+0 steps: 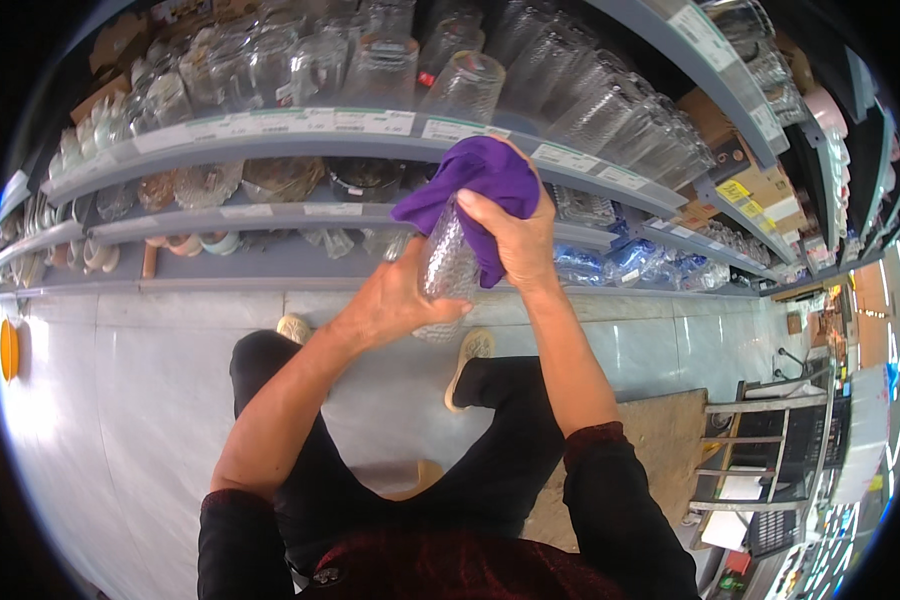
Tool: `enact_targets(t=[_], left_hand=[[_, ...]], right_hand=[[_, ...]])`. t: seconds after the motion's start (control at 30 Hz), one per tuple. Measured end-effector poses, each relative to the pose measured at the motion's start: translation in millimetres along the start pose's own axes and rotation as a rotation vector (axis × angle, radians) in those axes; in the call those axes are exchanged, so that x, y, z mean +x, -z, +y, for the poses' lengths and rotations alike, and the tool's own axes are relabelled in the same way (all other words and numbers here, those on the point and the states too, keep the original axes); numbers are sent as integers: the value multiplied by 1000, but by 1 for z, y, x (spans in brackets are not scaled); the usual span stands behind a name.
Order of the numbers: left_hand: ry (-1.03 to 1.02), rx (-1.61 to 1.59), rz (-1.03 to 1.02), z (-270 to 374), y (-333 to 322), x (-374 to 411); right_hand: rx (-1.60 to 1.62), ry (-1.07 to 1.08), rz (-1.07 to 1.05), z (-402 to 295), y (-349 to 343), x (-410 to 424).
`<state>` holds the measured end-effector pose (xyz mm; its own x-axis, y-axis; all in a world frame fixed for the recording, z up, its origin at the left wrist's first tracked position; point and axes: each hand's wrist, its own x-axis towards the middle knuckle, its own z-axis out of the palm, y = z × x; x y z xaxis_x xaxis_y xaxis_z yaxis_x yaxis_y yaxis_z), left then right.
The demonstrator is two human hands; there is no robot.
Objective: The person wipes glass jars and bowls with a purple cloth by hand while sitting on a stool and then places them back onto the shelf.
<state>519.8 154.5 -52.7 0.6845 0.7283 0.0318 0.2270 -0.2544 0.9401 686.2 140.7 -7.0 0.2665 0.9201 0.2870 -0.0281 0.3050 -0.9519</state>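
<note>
A clear textured glass vase (448,259) is held at a tilt in front of the shelves, above my knees. My left hand (397,296) wraps around its lower body, thumb across the front. A purple cloth (487,180) bunches over the vase's upper end and hides its rim. My right hand (517,232) grips that cloth against the glass, with the thumb lying on top near the vase's side. Just behind the cloth runs a grey shelf edge (270,135) with price labels.
Clear glass vases (465,82) crowd the upper shelf. Glass bowls (208,184) sit below, and blue-wrapped glassware (637,259) lies on the bottom shelf. A flatbed cart (660,427) with a metal frame stands on my right. A yellow object (9,349) is on the floor at far left.
</note>
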Motion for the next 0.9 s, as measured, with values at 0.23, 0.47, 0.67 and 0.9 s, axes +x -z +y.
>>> enact_targets(t=[0.23, 0.47, 0.67, 0.9], left_hand=[[-23, 421, 306, -15, -13, 6], [-37, -7, 122, -30, -23, 6], [189, -1320, -685, -15, -17, 3], [162, -1332, -637, -23, -25, 12]], right_hand=[[-837, 394, 29, 27, -23, -30], [-182, -106, -137, 19, 13, -4], [652, -487, -234, 13, 34, -14], [721, -442, -189, 15, 42, -11]])
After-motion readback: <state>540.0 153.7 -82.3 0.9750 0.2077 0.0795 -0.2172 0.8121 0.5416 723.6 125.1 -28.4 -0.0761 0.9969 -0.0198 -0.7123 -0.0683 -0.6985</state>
